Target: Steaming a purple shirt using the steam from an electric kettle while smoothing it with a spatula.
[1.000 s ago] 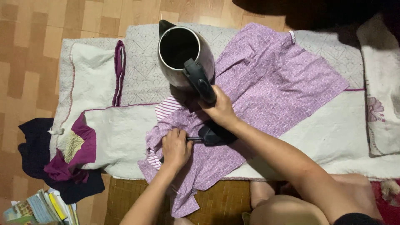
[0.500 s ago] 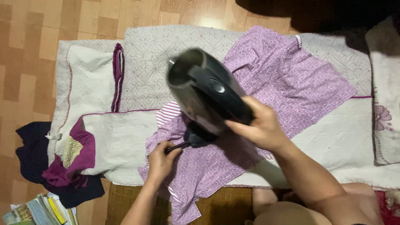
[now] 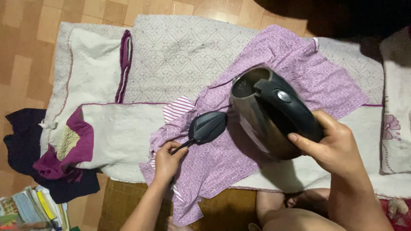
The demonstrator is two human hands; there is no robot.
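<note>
kettle [image 3: 265, 115] lifted and tilted above the purple shirt [image 3: 274, 85], likely rigid, fairly heavy, slick-walled, best taken by its black handle, right hand [image 3: 332, 145] wrapped tight there from the shirt's near side, left hand [image 3: 166, 160] pinched shut on the base [image 3: 207, 126] cord at the shirt's left edge.

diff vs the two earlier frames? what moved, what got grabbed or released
The right hand lifted the kettle off the purple garment, tipped it on its side and carried it to the person's right. The black lid, earlier hidden under the kettle, is now in full view, held by the left hand. Nothing was released. The quilted mat, garment and floor clutter stayed put.
</note>
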